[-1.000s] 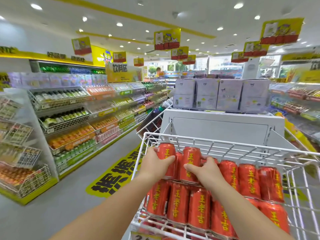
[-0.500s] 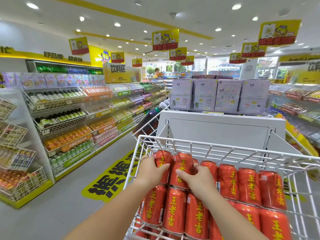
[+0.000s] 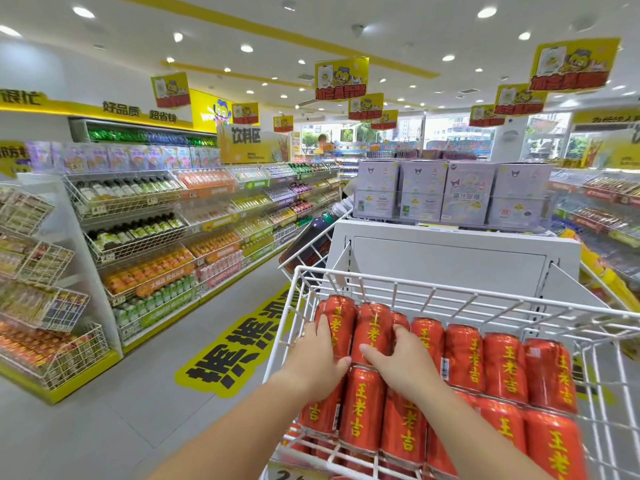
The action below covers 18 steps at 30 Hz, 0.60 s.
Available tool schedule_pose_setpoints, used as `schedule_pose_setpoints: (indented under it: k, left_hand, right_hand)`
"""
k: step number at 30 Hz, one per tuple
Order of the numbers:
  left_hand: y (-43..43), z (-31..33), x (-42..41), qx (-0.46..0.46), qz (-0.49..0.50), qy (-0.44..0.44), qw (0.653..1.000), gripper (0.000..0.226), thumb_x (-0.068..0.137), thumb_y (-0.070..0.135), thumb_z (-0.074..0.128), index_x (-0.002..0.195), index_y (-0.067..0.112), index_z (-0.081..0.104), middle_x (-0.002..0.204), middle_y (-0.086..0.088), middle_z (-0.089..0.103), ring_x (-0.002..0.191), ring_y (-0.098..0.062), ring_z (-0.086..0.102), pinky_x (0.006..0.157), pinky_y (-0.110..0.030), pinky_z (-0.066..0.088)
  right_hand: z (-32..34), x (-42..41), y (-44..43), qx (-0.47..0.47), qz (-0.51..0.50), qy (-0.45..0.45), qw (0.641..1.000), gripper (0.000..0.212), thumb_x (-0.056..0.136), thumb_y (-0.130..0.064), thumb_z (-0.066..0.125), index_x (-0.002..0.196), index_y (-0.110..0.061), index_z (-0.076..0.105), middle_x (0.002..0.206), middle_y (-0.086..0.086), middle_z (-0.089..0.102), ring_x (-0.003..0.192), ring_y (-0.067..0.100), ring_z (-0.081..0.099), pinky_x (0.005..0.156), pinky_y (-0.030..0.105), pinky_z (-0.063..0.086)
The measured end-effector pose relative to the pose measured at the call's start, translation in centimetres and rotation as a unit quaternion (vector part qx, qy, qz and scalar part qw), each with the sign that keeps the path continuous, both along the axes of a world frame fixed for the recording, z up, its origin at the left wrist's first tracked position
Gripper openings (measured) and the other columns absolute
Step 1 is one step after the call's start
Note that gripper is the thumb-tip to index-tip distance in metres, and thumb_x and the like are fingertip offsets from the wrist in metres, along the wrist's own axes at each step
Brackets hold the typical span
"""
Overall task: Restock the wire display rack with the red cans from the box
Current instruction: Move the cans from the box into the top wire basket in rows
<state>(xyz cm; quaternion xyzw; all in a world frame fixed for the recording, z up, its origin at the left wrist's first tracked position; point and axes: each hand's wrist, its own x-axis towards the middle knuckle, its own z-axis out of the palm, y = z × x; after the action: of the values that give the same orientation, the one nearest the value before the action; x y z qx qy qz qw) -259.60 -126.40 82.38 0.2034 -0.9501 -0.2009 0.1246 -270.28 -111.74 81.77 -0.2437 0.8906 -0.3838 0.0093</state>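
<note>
In the wire rack (image 3: 450,293), red cans (image 3: 464,358)

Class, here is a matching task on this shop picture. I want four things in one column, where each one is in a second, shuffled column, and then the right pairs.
Things
1. left hand
2. right hand
3. pale purple cartons
4. yellow floor sticker

Places
A. on the floor, left of the wire rack
B. gripping the second red can from the left in the top row
C. on top of the white cabinet behind the rack
D. gripping the leftmost red can in the top row

Pairs: 1-D, 2-B, 3-C, 4-A
</note>
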Motion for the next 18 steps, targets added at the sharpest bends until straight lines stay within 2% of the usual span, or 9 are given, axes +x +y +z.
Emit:
schedule_pose_setpoints:
  k: [3,6,10,14,18]
  left_hand:
    - [0.4,-0.2,1.6,-0.095,-0.025,-0.057,0.994,0.105,0.091,0.067,0.052,0.162,0.011,-0.002,0.168,-0.012,0.007,0.154,-0.031,0.016,0.123,-0.044,0.023]
    - [0.9,-0.1,3.3,-0.166,-0.048,-0.079,0.982,0.106,0.087,0.073,0.045,0.162,0.014,-0.001,0.169,-0.014,0.007,0.155,-0.030,0.011,0.124,-0.046,0.019]
    - [1.0,0.0,5.9,-0.220,-0.078,-0.088,0.968,0.104,0.086,0.078,0.035,0.162,0.017,0.001,0.169,-0.014,0.007,0.156,-0.031,0.007,0.125,-0.049,0.014]
    - [0.3,0.3,9.1,-0.286,-0.128,-0.068,0.947,0.104,0.086,0.081,0.032,0.163,0.017,0.003,0.169,-0.014,0.009,0.155,-0.031,0.008,0.126,-0.048,0.009]
    - [-0.2,-0.1,12.2,-0.303,-0.144,-0.040,0.941,0.103,0.085,0.082,0.031,0.162,0.019,0.005,0.167,-0.012,0.016,0.153,-0.030,0.014,0.124,-0.053,0.013]
  right_hand:
    - [0.5,1.0,1.1,0.086,-0.002,0.045,0.995,0.089,0.080,-0.069,0.062,0.147,-0.014,0.040,0.143,0.009,0.045,0.135,0.031,0.043,0.110,0.041,0.039]
    - [1.3,2.6,2.2,0.169,0.001,0.114,0.979,0.085,0.081,-0.074,0.050,0.146,-0.021,0.038,0.143,0.005,0.042,0.134,0.030,0.040,0.107,0.045,0.039]
    - [2.1,5.5,3.9,0.231,0.016,0.190,0.954,0.078,0.081,-0.074,0.042,0.139,-0.022,0.041,0.137,0.005,0.047,0.128,0.029,0.044,0.106,0.045,0.039]
    - [2.6,9.2,5.2,0.266,0.004,0.235,0.935,0.088,0.080,-0.076,0.031,0.150,-0.021,0.033,0.150,0.009,0.041,0.138,0.031,0.038,0.115,0.048,0.030]
    - [2.2,13.5,5.9,0.287,-0.025,0.240,0.927,0.090,0.083,-0.077,0.029,0.155,-0.022,0.028,0.158,0.010,0.034,0.147,0.031,0.028,0.121,0.048,0.021]
